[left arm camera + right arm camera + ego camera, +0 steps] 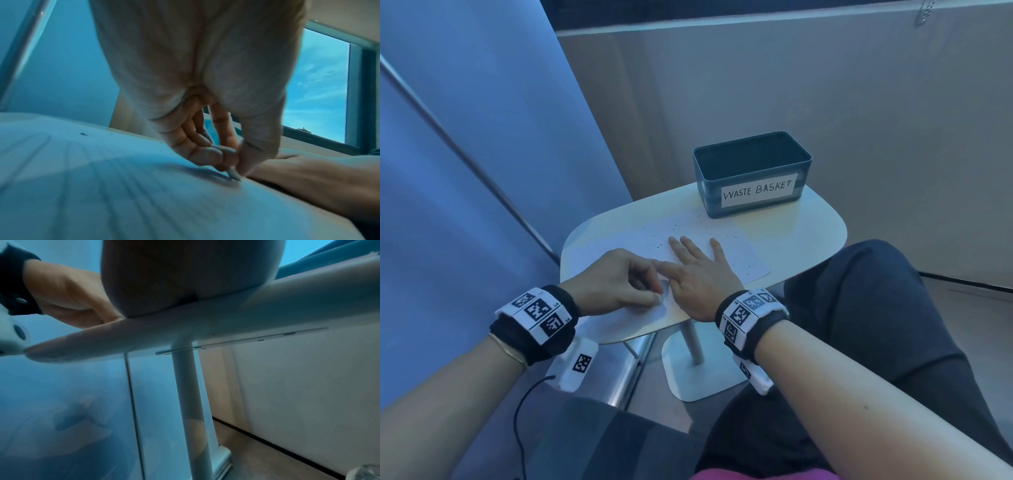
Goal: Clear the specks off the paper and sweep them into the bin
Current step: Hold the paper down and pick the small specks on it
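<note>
A white paper (640, 240) lies on a small white table (808, 229), with dark specks (674, 228) scattered over its far half. Behind it stands a dark teal bin (753, 174) labelled "WASTE BASKET", with nothing visible inside. My right hand (688, 255) lies flat on the paper, fingers spread. My left hand (655, 296) is curled at the near edge and pinches the paper's lifted corner. In the left wrist view the left hand (234, 170) pinches down at the sheet (123, 186). The right palm (185, 280) rests on the table edge (205, 324).
A blue panel (465, 171) stands close on the left and a beige wall behind the bin. My leg in dark trousers (876, 308) sits against the table's right near side. The table stands on a single post (185, 386) with a flat foot.
</note>
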